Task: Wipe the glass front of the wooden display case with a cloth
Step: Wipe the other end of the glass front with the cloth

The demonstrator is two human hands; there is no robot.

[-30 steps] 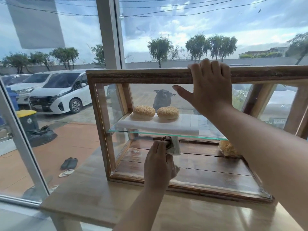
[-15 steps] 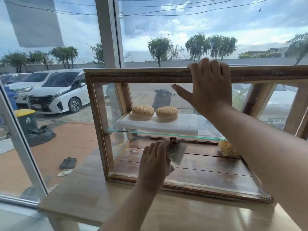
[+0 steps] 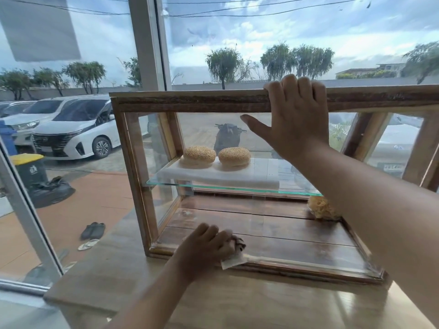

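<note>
Display case (image 3: 190, 100): stands on counter (image 3: 237, 302).
Left hand (image 3: 204, 249): clutches cloth (image 3: 237, 245), pressed low on the glass front, near the bottom rail.
Right hand (image 3: 295, 119): fingers hooked over the top rail, thumb spread.

Two round sesame-seeded buns (image 3: 198, 156) side by side on a white rectangular slab (image 3: 237, 179). Outside the window (image 3: 147, 43) — white minivan (image 3: 78, 134), dark bin with yellow lid (image 3: 28, 167), black bag (image 3: 52, 191) beside it, dark sandals (image 3: 92, 230), parked scooter (image 3: 226, 136).

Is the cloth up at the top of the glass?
No, the left hand holds the cloth down at the bottom edge of the display case.
</note>
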